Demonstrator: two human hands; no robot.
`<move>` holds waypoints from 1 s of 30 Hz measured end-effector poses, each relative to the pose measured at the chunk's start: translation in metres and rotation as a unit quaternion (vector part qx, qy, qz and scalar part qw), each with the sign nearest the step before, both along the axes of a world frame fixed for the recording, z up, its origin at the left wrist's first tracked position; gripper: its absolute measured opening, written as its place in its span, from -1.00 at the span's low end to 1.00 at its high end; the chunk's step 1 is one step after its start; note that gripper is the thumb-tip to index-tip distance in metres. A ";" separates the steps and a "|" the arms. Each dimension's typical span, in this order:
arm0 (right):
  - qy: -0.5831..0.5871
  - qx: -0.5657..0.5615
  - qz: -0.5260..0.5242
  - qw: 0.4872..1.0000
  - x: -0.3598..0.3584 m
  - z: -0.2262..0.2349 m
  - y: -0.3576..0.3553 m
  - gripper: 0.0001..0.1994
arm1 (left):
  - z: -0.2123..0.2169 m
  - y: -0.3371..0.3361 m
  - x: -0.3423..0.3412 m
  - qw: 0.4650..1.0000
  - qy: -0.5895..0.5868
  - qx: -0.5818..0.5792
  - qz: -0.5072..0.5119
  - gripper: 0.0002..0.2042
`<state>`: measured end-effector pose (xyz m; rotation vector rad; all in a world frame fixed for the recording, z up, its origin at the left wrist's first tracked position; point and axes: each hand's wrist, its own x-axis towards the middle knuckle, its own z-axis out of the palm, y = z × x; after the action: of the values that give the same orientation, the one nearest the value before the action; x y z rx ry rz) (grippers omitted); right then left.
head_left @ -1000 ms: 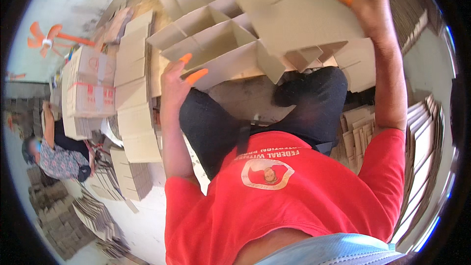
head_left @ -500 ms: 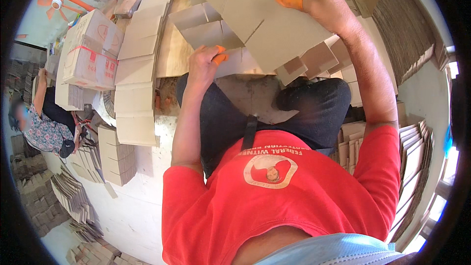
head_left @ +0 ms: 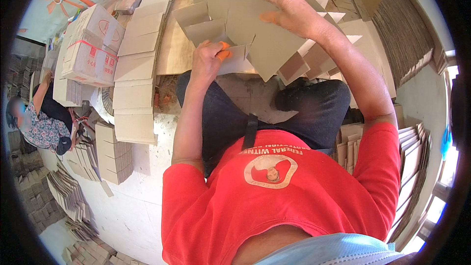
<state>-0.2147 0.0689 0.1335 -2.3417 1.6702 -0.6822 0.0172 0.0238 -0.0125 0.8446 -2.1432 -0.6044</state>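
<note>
Held above the lap, the light, stiff cardboard sheet (head_left: 255,24) is pinched along its lower edge by the left hand (head_left: 208,61) fingers and near its top by the right hand (head_left: 289,12), best gripped at edges.

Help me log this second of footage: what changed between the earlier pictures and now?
The right hand brought the cardboard sheet down toward the lap; the left hand closed on its slotted lower edge. Both hands kept hold, and the flat stacks stayed put.

slotted brown cardboard divider (head_left: 255,24), tilted above lap.
</note>
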 end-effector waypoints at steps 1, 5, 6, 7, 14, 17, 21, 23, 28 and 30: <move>-0.005 0.033 -0.005 0.999 0.006 0.000 -0.001 -0.53 | 0.000 0.000 0.000 1.000 -0.007 0.002 0.000 -0.86; -0.004 0.062 -0.008 0.998 0.013 -0.030 -0.013 -0.50 | 0.004 -0.002 -0.003 1.000 -0.003 0.029 -0.002 -0.88; 0.001 0.043 -0.007 0.999 0.007 -0.043 -0.017 -0.49 | 0.006 -0.003 -0.006 0.999 0.006 0.041 -0.006 -0.89; 0.010 0.048 0.005 0.999 0.008 -0.041 -0.019 -0.50 | 0.006 -0.004 -0.005 0.999 0.010 0.034 -0.012 -0.90; 0.011 0.082 0.061 0.995 0.010 -0.020 -0.032 -0.57 | 0.004 -0.010 -0.006 1.000 0.013 0.009 -0.019 -0.91; -0.010 0.230 0.003 0.973 0.034 -0.022 -0.026 -0.52 | 0.008 -0.009 -0.008 1.000 0.019 0.006 -0.011 -0.91; -0.024 0.451 0.004 0.892 0.034 -0.059 -0.012 -0.38 | 0.015 -0.009 -0.011 1.000 -0.007 0.016 -0.021 -0.91; -0.017 0.394 -0.003 0.919 0.042 -0.048 0.000 -0.46 | 0.009 -0.012 -0.008 1.000 -0.018 0.014 -0.010 -0.92; -0.061 0.215 -0.043 0.974 0.010 -0.041 -0.025 -0.60 | 0.006 -0.014 -0.005 0.995 -0.044 -0.091 -0.010 -0.71; 0.015 0.027 -0.153 0.988 -0.035 -0.063 -0.048 -0.46 | 0.017 -0.004 -0.008 0.994 -0.039 -0.105 0.005 -0.56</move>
<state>-0.2495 0.0210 0.0706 -2.0901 2.0588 -0.6451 0.0095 0.0194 0.0044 0.7732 -2.2246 -0.3368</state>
